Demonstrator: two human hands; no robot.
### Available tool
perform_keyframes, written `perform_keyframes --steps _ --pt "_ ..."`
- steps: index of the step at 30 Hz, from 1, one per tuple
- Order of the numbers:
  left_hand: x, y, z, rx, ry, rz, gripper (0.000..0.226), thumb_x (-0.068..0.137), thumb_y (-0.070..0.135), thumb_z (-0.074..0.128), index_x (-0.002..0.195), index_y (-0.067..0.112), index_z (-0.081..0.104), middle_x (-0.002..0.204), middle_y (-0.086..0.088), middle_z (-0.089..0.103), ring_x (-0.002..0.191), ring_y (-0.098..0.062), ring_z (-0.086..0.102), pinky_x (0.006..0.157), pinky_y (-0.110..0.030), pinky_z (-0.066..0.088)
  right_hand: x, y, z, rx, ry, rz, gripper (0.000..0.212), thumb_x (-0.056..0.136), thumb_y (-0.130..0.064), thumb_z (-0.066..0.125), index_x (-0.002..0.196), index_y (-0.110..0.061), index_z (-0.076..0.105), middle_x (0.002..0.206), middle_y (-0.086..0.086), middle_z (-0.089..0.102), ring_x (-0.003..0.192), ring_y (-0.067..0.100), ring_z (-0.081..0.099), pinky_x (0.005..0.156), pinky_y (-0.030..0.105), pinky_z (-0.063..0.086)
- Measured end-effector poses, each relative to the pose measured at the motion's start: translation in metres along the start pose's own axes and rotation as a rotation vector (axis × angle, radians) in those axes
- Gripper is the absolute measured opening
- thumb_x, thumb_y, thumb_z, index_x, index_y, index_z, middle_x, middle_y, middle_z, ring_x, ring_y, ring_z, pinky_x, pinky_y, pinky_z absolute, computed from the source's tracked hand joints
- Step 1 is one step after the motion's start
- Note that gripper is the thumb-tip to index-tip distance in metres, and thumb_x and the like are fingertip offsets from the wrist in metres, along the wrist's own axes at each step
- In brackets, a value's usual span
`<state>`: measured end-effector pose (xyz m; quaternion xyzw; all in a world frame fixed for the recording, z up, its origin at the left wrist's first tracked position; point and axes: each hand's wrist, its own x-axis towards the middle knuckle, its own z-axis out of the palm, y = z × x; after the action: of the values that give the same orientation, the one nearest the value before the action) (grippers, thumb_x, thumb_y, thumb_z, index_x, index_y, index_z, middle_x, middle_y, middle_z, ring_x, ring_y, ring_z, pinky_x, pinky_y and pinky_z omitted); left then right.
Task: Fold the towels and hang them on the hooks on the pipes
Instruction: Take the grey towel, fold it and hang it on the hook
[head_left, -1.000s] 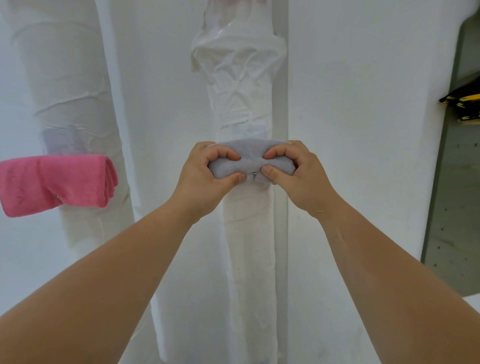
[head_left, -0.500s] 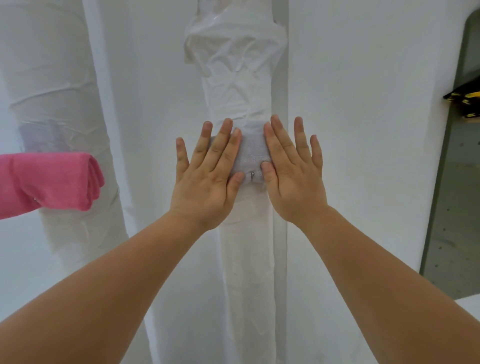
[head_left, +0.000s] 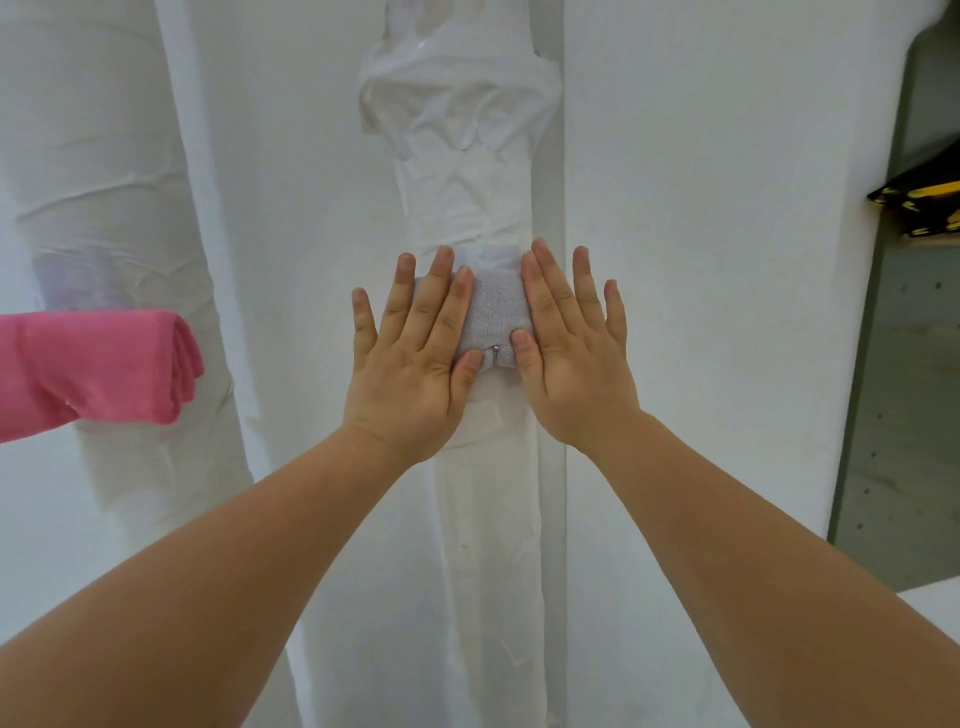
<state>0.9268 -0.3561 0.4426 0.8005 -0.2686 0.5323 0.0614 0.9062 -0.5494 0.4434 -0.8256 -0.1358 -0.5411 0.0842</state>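
A folded grey towel (head_left: 493, 312) hangs on a small metal hook (head_left: 495, 353) on the middle white-wrapped pipe (head_left: 483, 519). My left hand (head_left: 415, 353) lies flat on the towel's left half, fingers spread. Flat on the right half rests my right hand (head_left: 571, 353). Both palms press the towel against the pipe and grip nothing. Only the towel's centre strip shows between them. A folded pink towel (head_left: 93, 369) hangs at the left on the thicker wrapped pipe (head_left: 130, 156).
White wall (head_left: 701, 260) fills the background behind both pipes. At the right edge is a grey shelf unit (head_left: 898, 415) with a black and yellow object (head_left: 924, 202) on it. A white surface corner (head_left: 935, 608) shows at lower right.
One second ago both hands pinched the grey towel by its lower edge at the hook. They have since let go and opened flat against it. The view has shifted slightly.
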Motion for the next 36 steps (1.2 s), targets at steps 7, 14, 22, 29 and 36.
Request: perform_keyframes --steps 7,14,22,29,36 --pt "-0.002 0.01 -0.026 0.121 -0.111 -0.049 0.066 0.106 0.053 0.015 0.161 0.027 -0.009 0.171 0.007 -0.011 0.157 -0.021 -0.013 0.123 -0.061 -0.007 -0.001 -0.007 -0.024 -0.127 -0.09 0.037 0.063 0.106 -0.048 0.02 0.161 -0.026 0.0 0.17 -0.009 -0.002 0.156 0.024 -0.009 0.123 0.057 -0.002" --pt "-0.006 0.02 -0.045 0.108 -0.129 -0.096 0.067 0.105 0.055 0.015 0.162 0.027 -0.008 0.171 0.007 -0.013 0.157 -0.019 -0.016 0.123 -0.058 -0.011 -0.008 -0.014 -0.041 -0.103 -0.085 0.05 0.066 0.104 -0.054 0.019 0.161 -0.026 0.003 0.17 -0.007 -0.002 0.156 0.024 -0.01 0.123 0.058 -0.002" --pt "-0.035 0.004 -0.061 0.006 -0.137 -0.144 0.069 0.104 0.05 0.025 0.163 0.025 0.002 0.172 0.0 -0.005 0.158 -0.024 -0.007 0.125 -0.055 -0.006 -0.025 -0.044 -0.047 -0.132 -0.011 0.074 0.063 0.104 -0.052 0.028 0.161 -0.027 0.016 0.17 0.002 0.006 0.157 0.025 -0.003 0.123 0.057 0.004" --pt "-0.099 -0.06 -0.097 -0.207 -0.144 0.03 0.067 0.099 0.045 0.037 0.159 0.019 0.025 0.169 -0.008 0.021 0.155 -0.029 0.02 0.126 -0.052 0.015 -0.058 -0.143 -0.032 -0.281 0.045 0.104 0.052 0.102 -0.05 0.038 0.149 -0.028 0.043 0.165 0.011 0.025 0.154 0.033 0.017 0.12 0.056 0.018" --pt "-0.202 -0.143 -0.159 -0.486 -0.306 0.237 0.063 0.097 0.038 0.049 0.155 0.017 0.035 0.165 -0.011 0.03 0.151 -0.031 0.031 0.124 -0.052 0.025 -0.143 -0.307 -0.024 -0.386 -0.166 0.489 0.046 0.102 -0.053 0.033 0.143 -0.034 0.043 0.165 0.007 0.022 0.153 0.031 0.018 0.12 0.057 0.019"
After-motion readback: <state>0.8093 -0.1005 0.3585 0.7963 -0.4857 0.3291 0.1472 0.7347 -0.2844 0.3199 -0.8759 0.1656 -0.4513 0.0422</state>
